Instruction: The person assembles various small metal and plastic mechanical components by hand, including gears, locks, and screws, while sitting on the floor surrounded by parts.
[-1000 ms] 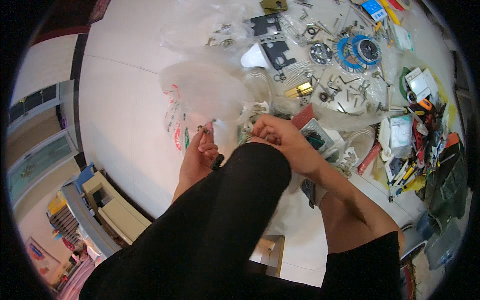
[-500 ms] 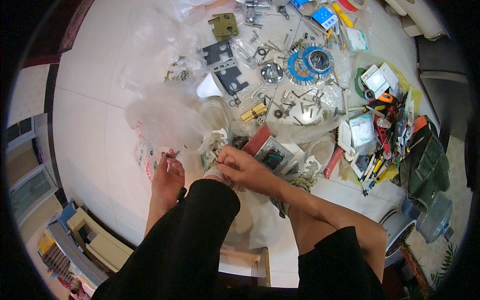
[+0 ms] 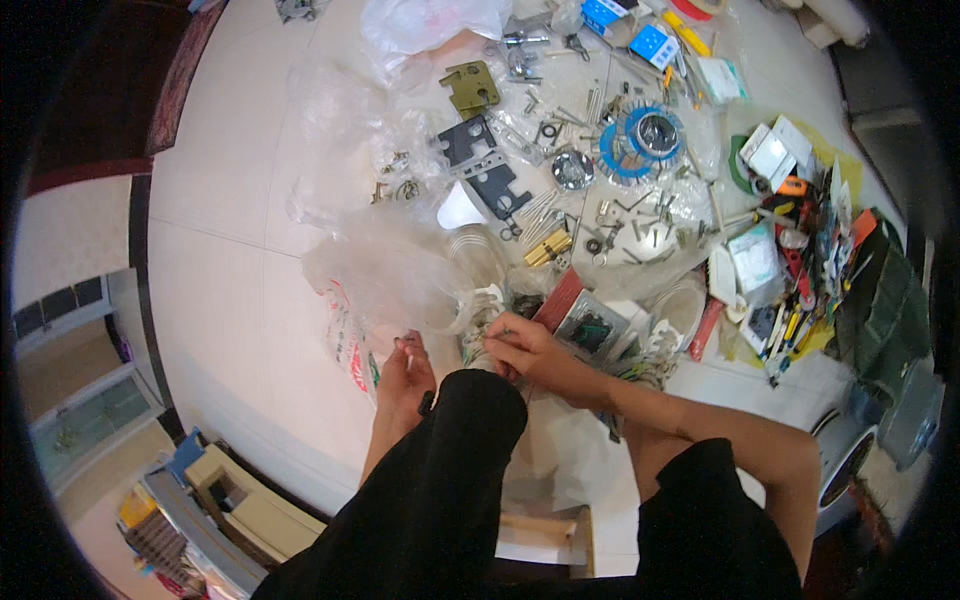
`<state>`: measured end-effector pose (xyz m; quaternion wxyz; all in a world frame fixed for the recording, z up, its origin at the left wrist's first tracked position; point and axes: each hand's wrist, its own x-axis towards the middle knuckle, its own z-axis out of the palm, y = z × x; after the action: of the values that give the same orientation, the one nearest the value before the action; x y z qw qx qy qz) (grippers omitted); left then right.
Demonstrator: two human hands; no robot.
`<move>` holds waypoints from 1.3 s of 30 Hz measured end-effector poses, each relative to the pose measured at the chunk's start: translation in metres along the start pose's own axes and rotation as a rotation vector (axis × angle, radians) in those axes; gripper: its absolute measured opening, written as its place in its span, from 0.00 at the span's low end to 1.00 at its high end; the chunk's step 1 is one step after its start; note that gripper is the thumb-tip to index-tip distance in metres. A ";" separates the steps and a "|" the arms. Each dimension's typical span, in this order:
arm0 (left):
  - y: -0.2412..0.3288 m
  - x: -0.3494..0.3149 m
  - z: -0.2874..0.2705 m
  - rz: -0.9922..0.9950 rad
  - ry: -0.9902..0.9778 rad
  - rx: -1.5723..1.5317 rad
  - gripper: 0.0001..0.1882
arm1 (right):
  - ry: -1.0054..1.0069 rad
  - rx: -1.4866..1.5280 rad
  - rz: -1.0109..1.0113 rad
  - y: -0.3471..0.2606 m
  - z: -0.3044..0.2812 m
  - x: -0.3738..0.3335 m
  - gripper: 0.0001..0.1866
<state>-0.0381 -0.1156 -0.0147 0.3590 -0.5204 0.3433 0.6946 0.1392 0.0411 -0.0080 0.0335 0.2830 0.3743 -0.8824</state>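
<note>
My left hand (image 3: 405,384) is palm up beside my left knee, its fingertips curled together. Whatever small piece they pinch is too small to name. Near it lies a clear plastic bag (image 3: 390,275) with red print. Over my left shoe (image 3: 478,258), by the laces, my right hand (image 3: 535,357) has its fingers closed. What they hold, if anything, is hidden. Just beyond the right hand stand a clear plastic box (image 3: 590,330) with dark and green small parts and a red block-like piece (image 3: 559,300). A brass lock cylinder (image 3: 548,248) lies farther out.
Loose screws, blue rings (image 3: 632,160), dark metal plates (image 3: 467,142) and an olive plate (image 3: 470,88) spread over plastic on the tiled floor. Hand tools pile up at the right by a red-handled tool (image 3: 797,275) and a dark green bag (image 3: 880,300). A beige cabinet (image 3: 245,500) stands lower left.
The whole view has shifted, so everything sits farther right and slightly lower. My left hand has turned a little, and the pale thin piece seen in it before no longer shows. My right hand stays by the shoe.
</note>
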 end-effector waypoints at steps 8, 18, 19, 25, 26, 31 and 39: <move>-0.016 -0.006 0.022 0.033 -0.068 0.041 0.01 | -0.044 0.014 0.008 -0.002 -0.004 -0.004 0.03; -0.017 0.010 0.024 -0.103 -0.051 -0.023 0.03 | -0.024 0.001 0.041 -0.001 -0.010 -0.018 0.05; -0.013 0.008 0.026 -0.071 -0.080 0.013 0.04 | -0.032 -0.040 0.034 -0.005 -0.008 -0.015 0.05; -0.012 -0.005 0.028 -0.092 -0.059 -0.067 0.05 | -0.042 -0.065 0.011 0.013 -0.007 -0.006 0.06; -0.016 -0.007 0.032 -0.145 -0.036 -0.127 0.05 | -0.037 -0.070 0.015 0.012 -0.007 -0.007 0.06; -0.027 -0.010 0.042 0.042 0.094 0.044 0.07 | -0.071 -0.022 0.052 0.003 -0.009 -0.011 0.07; -0.021 -0.004 0.038 0.016 0.140 0.071 0.07 | -0.058 -0.031 0.062 0.005 -0.008 -0.010 0.07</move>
<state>-0.0375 -0.0734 -0.0050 0.3469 -0.5519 0.3959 0.6468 0.1530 0.0417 -0.0105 0.0761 0.2683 0.3779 -0.8829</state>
